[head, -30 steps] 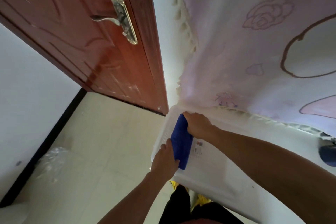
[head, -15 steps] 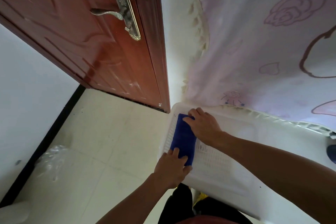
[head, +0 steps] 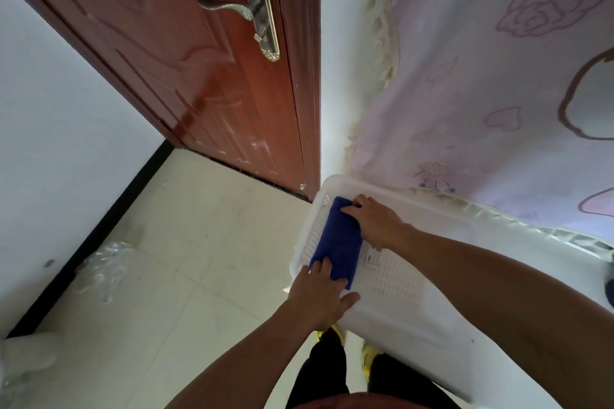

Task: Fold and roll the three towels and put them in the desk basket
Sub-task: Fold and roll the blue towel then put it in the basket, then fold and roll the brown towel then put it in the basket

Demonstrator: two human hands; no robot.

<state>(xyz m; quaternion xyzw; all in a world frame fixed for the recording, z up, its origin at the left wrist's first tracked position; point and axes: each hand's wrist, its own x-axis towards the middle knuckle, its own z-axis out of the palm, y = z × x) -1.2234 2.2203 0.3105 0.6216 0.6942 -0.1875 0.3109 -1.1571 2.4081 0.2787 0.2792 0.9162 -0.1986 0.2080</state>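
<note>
Here, lower centre of the frame: a rolled dark-blue towel [head: 337, 242] lies inside a white perforated plastic basket [head: 392, 279], against its left wall. The left hand [head: 320, 292] lies flat with fingers spread on the towel's near end, thumb over the basket's near rim, not gripping. The right hand [head: 373, 221] presses on the far end, fingers curled down on the cloth. Upper left, a reddish-brown wooden door [head: 199, 53] with a brass lever handle [head: 246, 8]; upper right, a pale floral cloth [head: 481, 93].
</note>
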